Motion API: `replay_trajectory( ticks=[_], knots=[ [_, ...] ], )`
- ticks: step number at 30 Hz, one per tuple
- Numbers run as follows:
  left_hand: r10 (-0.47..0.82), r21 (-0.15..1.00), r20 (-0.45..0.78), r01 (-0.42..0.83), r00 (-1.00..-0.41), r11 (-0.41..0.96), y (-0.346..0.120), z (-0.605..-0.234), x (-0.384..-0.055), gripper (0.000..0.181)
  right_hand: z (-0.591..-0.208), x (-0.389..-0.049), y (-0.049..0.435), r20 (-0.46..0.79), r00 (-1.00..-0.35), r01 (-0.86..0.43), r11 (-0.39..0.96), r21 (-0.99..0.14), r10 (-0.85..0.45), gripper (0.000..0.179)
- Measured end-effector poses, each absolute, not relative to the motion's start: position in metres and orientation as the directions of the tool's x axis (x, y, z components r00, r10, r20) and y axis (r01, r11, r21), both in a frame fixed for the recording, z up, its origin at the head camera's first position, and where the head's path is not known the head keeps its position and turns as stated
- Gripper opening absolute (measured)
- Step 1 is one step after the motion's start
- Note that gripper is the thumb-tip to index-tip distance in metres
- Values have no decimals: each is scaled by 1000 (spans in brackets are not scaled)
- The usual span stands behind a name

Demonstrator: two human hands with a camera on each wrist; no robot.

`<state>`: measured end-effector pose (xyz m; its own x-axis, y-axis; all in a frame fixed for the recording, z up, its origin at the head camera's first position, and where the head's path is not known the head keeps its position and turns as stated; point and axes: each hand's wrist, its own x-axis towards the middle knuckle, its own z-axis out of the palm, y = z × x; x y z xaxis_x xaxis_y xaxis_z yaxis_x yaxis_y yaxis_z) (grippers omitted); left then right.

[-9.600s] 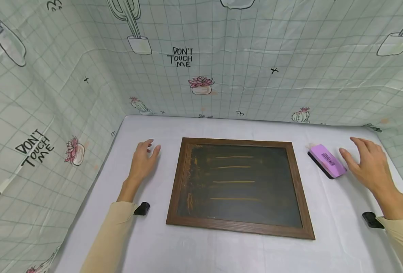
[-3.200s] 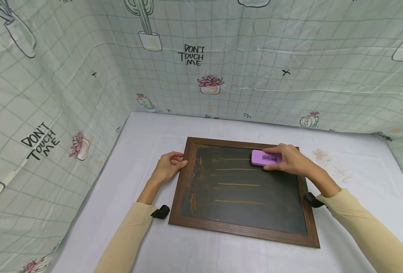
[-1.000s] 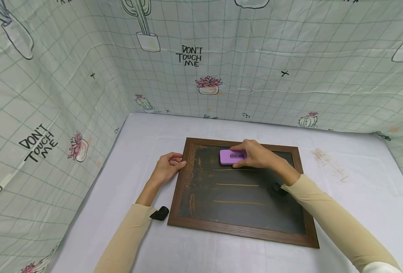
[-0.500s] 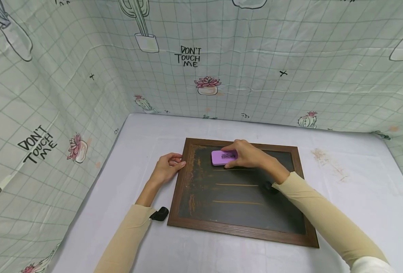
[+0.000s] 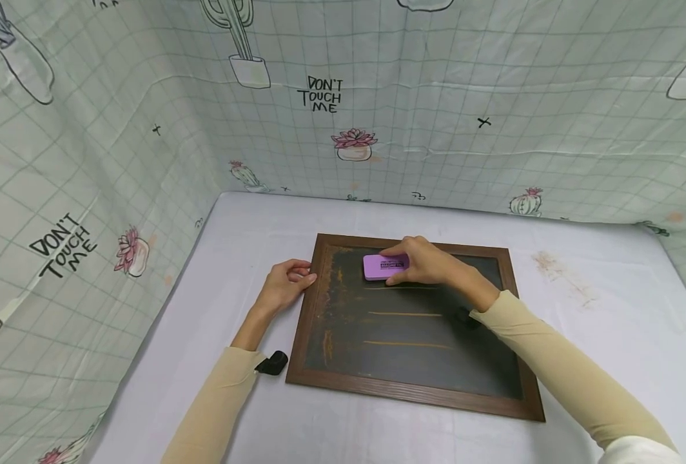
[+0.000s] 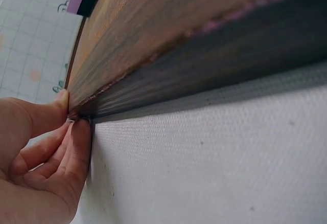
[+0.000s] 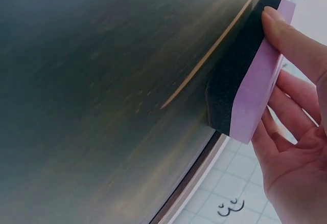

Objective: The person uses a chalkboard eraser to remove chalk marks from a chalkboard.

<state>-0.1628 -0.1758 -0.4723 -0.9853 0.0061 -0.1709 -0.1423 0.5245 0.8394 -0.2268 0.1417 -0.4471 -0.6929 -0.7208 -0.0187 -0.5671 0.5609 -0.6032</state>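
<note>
While my right hand (image 5: 430, 263) clamps the eraser (image 5: 384, 267) upper-centre on the chalkboard (image 5: 412, 361), left hand (image 5: 285, 287) pinches the frame edge. Mid-wipe, I judge; next stroke needs the three lines (image 5: 403, 314) below.

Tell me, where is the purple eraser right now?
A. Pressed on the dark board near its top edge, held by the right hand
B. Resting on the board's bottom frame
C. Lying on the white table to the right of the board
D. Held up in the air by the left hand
A: the right hand grips the purple eraser on the chalkboard, near its top edge, while the left hand pinches the frame's left side.
</note>
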Motion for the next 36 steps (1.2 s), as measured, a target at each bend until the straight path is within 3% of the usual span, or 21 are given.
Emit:
replay_trajectory(
  ticks=[36],
  knots=[
    [10, 848, -176, -146, -984, 510, -177, -470, -161, 36, -444, -212, 200, -9, -787, -511, 660, -551, -617, 61]
  ],
)
